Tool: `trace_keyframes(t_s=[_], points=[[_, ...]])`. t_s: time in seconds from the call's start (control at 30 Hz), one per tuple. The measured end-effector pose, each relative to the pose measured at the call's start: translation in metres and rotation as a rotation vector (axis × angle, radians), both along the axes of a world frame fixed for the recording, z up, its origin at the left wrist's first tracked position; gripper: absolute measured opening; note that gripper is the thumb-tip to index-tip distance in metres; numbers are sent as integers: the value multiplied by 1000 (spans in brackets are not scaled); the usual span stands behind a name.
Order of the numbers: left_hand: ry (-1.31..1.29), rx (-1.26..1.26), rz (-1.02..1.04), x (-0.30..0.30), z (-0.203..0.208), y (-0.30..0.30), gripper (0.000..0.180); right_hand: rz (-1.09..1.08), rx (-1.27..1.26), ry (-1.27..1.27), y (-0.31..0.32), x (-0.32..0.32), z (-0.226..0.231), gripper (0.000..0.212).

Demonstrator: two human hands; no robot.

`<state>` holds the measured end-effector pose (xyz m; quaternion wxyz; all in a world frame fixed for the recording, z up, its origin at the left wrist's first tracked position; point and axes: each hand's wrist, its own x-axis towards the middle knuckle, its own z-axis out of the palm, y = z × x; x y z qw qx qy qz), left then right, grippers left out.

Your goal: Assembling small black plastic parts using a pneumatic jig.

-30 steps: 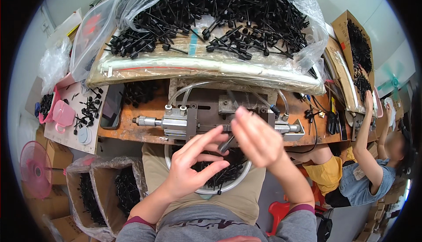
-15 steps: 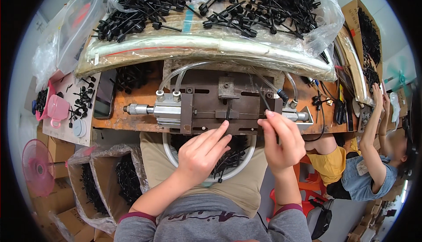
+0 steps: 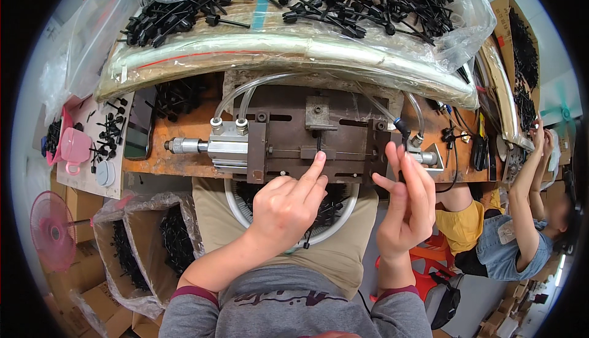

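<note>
L fingers at blk stem; basket w/ blk pcs

Left forearm: one, bare, slanting inward and away from body. Left hand: back uppermost, wrist nearly straight, index finger stretched forward, other fingers folded beside it; thumb hidden from where I stand. Right forearm: one, bare, steeper than left, pointing almost straight ahead. Right hand: upright, fingers loosely bent, tips forward, one digit jutting toward left hand; closeness of grip hard for me to judge. Hands side by side, apart, not touching.
</note>
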<state>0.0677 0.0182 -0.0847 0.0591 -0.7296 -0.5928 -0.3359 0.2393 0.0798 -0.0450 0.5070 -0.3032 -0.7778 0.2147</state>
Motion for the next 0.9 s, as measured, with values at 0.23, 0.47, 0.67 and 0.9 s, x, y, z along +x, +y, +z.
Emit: trace_keyframes(t_s=[0.23,0.47,0.67,0.9], points=[[12,-22,12,1,2,0,28,62,-67,112,-4,7,-13,39],[-160,-135,-150,-26,57,-3,29,45,66,-150,-9,8,-6,32],[9,430,-118,-59,119,81,22,108,115,-312,-11,-7,-27,28],[423,271,-89,-65,108,171,8,49,235,-550,-18,-30,-36,26]])
